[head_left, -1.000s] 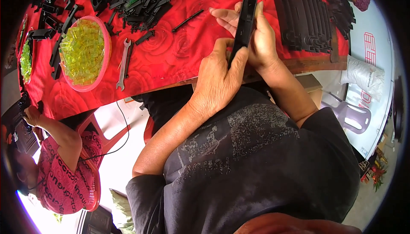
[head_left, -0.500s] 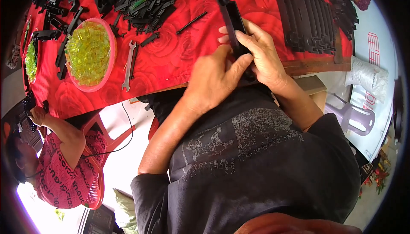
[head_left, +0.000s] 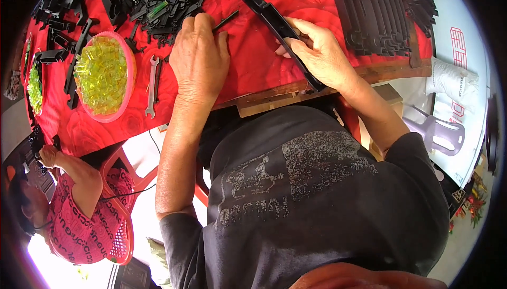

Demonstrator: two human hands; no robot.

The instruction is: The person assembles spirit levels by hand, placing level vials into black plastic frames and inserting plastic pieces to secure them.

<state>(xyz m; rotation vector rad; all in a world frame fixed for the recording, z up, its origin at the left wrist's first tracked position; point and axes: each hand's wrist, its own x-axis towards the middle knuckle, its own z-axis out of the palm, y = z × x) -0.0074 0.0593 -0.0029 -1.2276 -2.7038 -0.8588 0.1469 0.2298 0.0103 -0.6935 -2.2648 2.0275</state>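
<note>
R fingers [head_left: 309,29] pinch long glossy blk trough-shaped pc [head_left: 275,21]; L fingers [head_left: 203,25] bent, grip unclear.

Lettering [head_left: 79,231] on pink shirt [head_left: 105,210], white bag [head_left: 451,80], pale panel [head_left: 448,17]

A red rose-patterned cloth [head_left: 240,59] covers a table with a wooden edge [head_left: 384,71]. On it lie a loose heap of small black parts [head_left: 163,1], a thin black rod [head_left: 227,21], a metal wrench [head_left: 152,86], a pink-rimmed bowl [head_left: 129,80] of yellow-green pieces, and long black parts [head_left: 369,17] ranged side by side.
</note>
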